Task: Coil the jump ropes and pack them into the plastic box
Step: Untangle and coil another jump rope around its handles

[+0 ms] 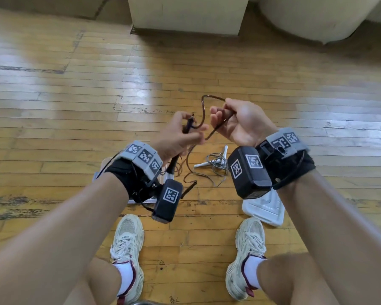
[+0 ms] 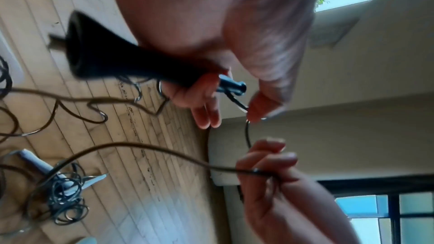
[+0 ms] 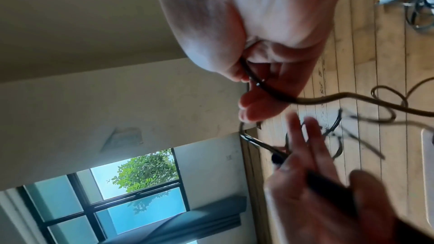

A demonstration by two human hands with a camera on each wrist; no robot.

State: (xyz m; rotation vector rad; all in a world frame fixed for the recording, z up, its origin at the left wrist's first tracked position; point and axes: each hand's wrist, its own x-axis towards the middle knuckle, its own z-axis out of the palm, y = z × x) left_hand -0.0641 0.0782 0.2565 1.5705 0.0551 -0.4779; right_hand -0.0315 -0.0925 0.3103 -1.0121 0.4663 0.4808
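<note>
Both hands are up in front of the person, above the wooden plank floor (image 1: 75,84). The left hand (image 1: 180,135) has its grip closed around the black flared plastic handle (image 2: 131,62) of a thin dark brown jump rope (image 1: 204,106): lower fingers curl round the shaft while thumb and forefinger pinch the cord just where it leaves the narrow tip. That handle's long axis runs from the wide butt down by the left wrist up and away to the slim end between the fingertips.

The right hand (image 1: 240,122), palm up, has its grip loosely curled on the same cord a little further along; the rope crosses the palm and passes under the thumb. Between the two hands the cord humps up in a short arch, then dips in a loop. From the right hand the rest drops down and trails onto the floor in loose bends, where its second dark handle (image 1: 188,189) lies near the left wrist device.

On the floor just beyond, between the forearms, sits a second jump rope, grey cord tangled around white handles (image 1: 216,161). A white plastic lid (image 1: 266,208) lies flat beside the right cream sneaker (image 1: 249,249). Under the left wrist a clear box edge (image 1: 141,201) peeks out, mostly hidden.
</note>
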